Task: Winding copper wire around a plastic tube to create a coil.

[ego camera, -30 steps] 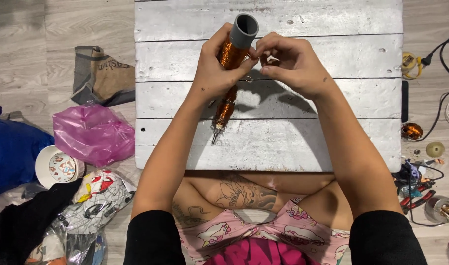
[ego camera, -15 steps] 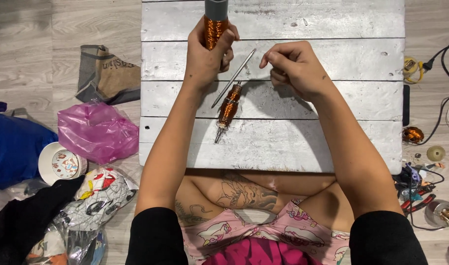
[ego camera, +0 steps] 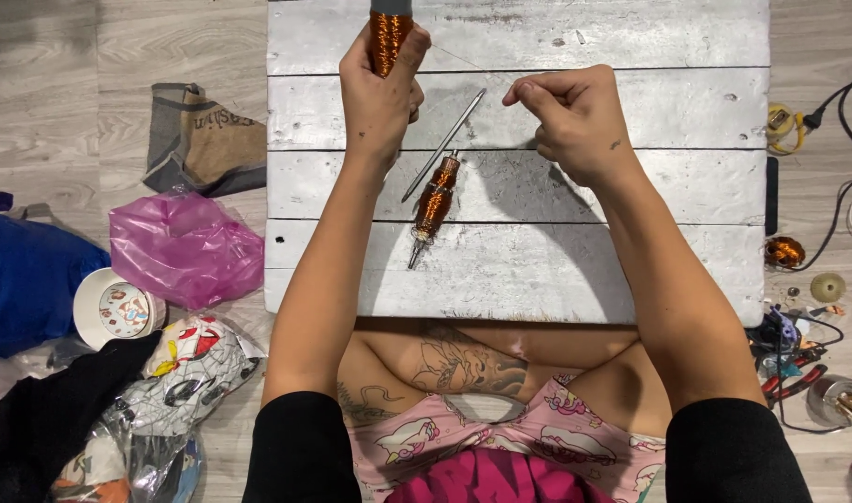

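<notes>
1. Left hand (ego camera: 381, 88) grips a copper wire coil (ego camera: 389, 37) upright at the counter's (ego camera: 631, 270) far edge; right hand (ego camera: 575, 116) pinches its thin strand.
2. A second coil (ego camera: 435, 200) lies between them, beside a metal rod (ego camera: 445, 144); overtightening could snap the strand.

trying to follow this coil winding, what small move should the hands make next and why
Probably draw the right hand a little further from the left hand to keep the strand taut. The left hand grips the copper-wound spool upright, the right pinches its fingertips as if on a fine wire, faintly visible between them. The second wound coil and metal rod lie untouched on the board.
</notes>
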